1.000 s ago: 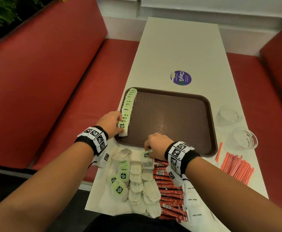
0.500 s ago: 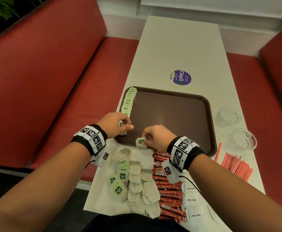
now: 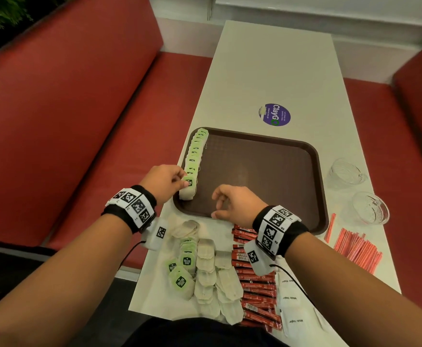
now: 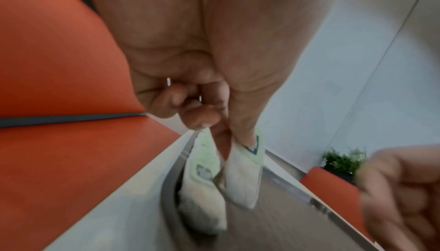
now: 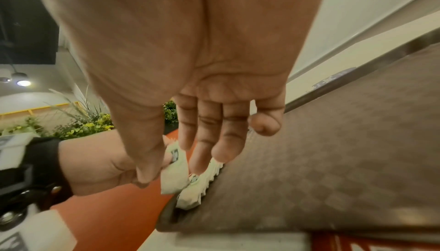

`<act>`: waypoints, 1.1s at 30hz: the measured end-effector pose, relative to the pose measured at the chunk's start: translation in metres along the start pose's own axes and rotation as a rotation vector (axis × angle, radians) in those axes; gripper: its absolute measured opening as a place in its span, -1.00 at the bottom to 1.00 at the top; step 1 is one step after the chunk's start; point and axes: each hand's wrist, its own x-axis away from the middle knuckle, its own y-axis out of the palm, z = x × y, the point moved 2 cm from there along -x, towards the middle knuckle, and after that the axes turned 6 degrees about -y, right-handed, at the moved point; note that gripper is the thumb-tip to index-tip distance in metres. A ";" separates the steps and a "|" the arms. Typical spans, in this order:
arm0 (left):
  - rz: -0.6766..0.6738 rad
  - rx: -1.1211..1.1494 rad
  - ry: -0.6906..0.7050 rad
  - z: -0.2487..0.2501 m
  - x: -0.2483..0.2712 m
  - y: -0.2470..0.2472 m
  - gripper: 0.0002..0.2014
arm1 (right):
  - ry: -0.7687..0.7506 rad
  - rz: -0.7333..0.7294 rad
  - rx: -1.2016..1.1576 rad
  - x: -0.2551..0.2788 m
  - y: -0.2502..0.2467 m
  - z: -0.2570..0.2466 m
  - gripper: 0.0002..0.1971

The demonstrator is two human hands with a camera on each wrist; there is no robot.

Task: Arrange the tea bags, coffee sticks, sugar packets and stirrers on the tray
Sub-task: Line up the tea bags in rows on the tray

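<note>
Left hand (image 3: 166, 180) pinches tea bag (image 3: 188, 187) by green tag, at near end of row on tray (image 3: 317, 176), left edge. Bag light, limp, tearable paper; hold tag or top corner. Right hand (image 3: 232, 202) empty, fingers relaxed over tray; half second ago it held this bag, now passed across.

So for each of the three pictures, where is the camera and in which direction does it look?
Head: worn on the head, looks forward and down at the table and brown tray; both forearms and hands show.
Left wrist: looks along the left hand, which pinches a tea bag at the tray's edge.
Right wrist: looks along the right hand, fingers relaxed and holding nothing, over the tray.
Shared: both wrist views show the tea bag row and the other hand.
</note>
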 end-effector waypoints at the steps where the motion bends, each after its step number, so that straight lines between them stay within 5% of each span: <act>1: -0.035 -0.030 -0.031 -0.004 -0.002 0.004 -0.87 | 0.003 -0.034 0.016 0.003 0.002 0.001 -0.66; 5: -0.087 -0.124 -0.090 -0.015 -0.008 0.019 -0.82 | 0.000 -0.113 0.053 0.012 0.010 0.002 -0.66; 13: 0.079 -0.256 -0.077 -0.002 -0.007 0.025 -0.60 | -0.065 -0.264 0.225 0.025 0.032 -0.008 -0.49; 20: -0.068 -0.459 -0.047 0.009 -0.007 0.035 -0.67 | -0.064 -0.349 0.354 0.019 0.058 -0.010 -0.38; 28: -0.085 -0.234 0.016 0.004 0.024 0.016 -0.76 | -0.083 -0.366 0.411 0.022 0.063 -0.015 -0.15; 33: -0.258 -0.209 0.158 -0.001 0.074 0.013 -0.76 | -0.096 -0.347 0.461 0.023 0.066 -0.018 -0.20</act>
